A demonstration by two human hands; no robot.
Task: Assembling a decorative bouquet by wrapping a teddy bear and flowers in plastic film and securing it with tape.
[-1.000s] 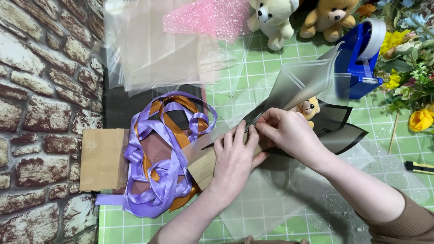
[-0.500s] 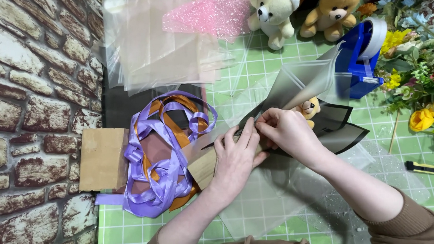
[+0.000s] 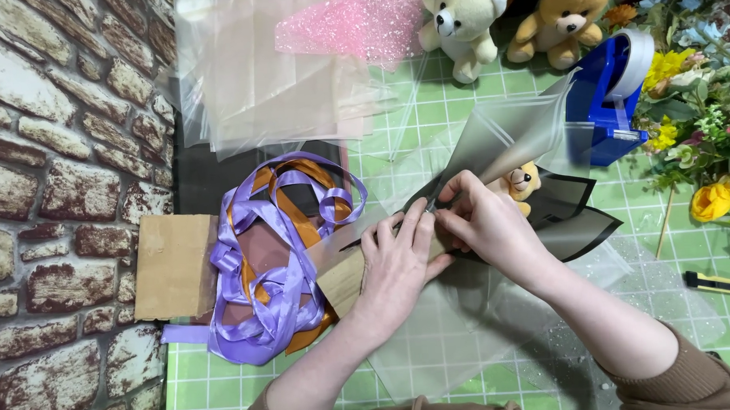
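Green gridded cutting mat [image 3: 426, 90] covers the surface; faux brick wall [image 3: 57, 199] along one side.

Item in hand: cone-shaped wrap [image 3: 543, 215] of black and translucent grey sheet, lying near the mat's centre with a small yellow plush bear [image 3: 524, 180] tucked inside. A loose grey flap [image 3: 508, 135] stands up from it.

Left hand [image 3: 395, 264]: laid flat, fingers together, pressing on the narrow end of the wrap where a tan paper layer shows.

Right hand [image 3: 487, 225]: fingers drawn together, pinching the edge of the wrap beside the left fingertips [image 3: 418, 219]; what lies between them is too small to tell.

Handling, as judged: wrap sheet looks light, thin, springy and slippery, liable to unfurl if released; creases would show. Best held at the gathered narrow end, pressed flat, not at the flared mouth.

Surroundings:
- tangle of purple and orange ribbon [image 3: 282, 256], just beside the left hand
- tan cardboard piece [image 3: 173, 264] next to the ribbon
- stack of clear and beige sheets [image 3: 255, 79] with a pink glitter sheet [image 3: 350, 24]
- white teddy [image 3: 460, 20] and brown teddy [image 3: 561, 16] at the far edge
- blue tape dispenser [image 3: 604, 100]
- artificial flowers [image 3: 701, 112]
- yellow utility knife [image 3: 720, 283], well apart
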